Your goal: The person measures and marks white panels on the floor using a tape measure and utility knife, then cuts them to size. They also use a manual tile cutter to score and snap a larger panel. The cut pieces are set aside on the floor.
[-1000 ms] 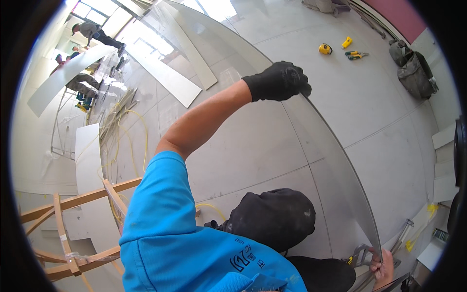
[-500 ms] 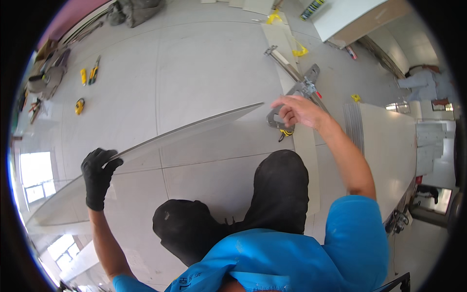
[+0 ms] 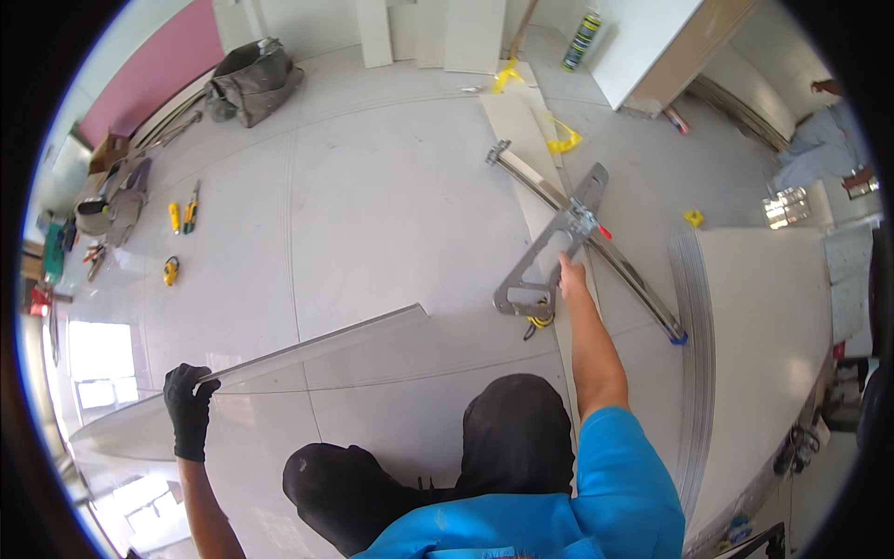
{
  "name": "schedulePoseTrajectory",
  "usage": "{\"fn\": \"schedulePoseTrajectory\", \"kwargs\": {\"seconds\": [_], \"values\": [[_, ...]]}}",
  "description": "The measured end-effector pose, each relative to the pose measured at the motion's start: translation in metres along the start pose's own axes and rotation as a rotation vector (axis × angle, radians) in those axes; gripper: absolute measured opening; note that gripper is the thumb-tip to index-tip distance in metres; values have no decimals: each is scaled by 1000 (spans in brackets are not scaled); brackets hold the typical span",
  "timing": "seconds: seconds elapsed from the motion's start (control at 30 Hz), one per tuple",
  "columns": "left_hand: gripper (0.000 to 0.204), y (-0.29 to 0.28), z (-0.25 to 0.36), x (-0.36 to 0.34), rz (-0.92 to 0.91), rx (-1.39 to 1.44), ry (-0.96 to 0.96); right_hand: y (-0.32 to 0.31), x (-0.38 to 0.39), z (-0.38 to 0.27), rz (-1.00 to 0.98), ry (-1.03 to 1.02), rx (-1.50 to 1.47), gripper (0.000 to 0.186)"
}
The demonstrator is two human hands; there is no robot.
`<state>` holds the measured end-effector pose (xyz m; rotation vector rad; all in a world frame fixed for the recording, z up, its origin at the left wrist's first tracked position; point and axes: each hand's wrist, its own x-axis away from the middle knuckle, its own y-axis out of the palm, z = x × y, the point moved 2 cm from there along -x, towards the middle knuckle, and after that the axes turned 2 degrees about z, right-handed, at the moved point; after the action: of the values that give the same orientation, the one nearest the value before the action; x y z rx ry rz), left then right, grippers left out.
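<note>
My left hand (image 3: 189, 405), in a black glove, pinches the upper edge of a long thin grey tile (image 3: 312, 359), which stands tilted on the floor to the left of my knees. At the right, my bare right hand (image 3: 572, 278) is closed on the side of the grey metal frame of a manual tile cutter (image 3: 532, 264). Its long rail (image 3: 635, 278) crosses the frame slantwise, with a red-tipped part where they meet. A yellow and black tape measure (image 3: 539, 322) sits at the frame's near end, partly covered by it.
A stack of large tiles (image 3: 759, 326) stands at the right. Pale strips (image 3: 521, 121) lie under the cutter. Another tape measure (image 3: 170, 271), pliers (image 3: 192, 210) and a yellow tool (image 3: 174, 218) lie at the left. Farther off are a grey bag (image 3: 251, 84) and a can (image 3: 581, 42).
My right hand has left the tile's right end and taken hold of the cutter's frame. The tile's right end has dropped lower; my left hand still grips it.
</note>
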<state>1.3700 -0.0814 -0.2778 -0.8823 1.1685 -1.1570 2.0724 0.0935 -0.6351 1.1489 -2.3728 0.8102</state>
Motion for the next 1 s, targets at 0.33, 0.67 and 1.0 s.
{"fn": "schedulePoseTrajectory", "kwargs": {"seconds": [0.33, 0.67, 1.0], "values": [[18, 5, 17, 0, 30, -1, -46, -13, -22, -16, -136, 2, -500, 40], [20, 9, 6, -7, 59, -11, 7, -51, 106, -33, -42, -272, -365, 31], [20, 25, -2, -25, 107, 30, 65, -50, 197, -98, -48, -521, -490, 26]]}}
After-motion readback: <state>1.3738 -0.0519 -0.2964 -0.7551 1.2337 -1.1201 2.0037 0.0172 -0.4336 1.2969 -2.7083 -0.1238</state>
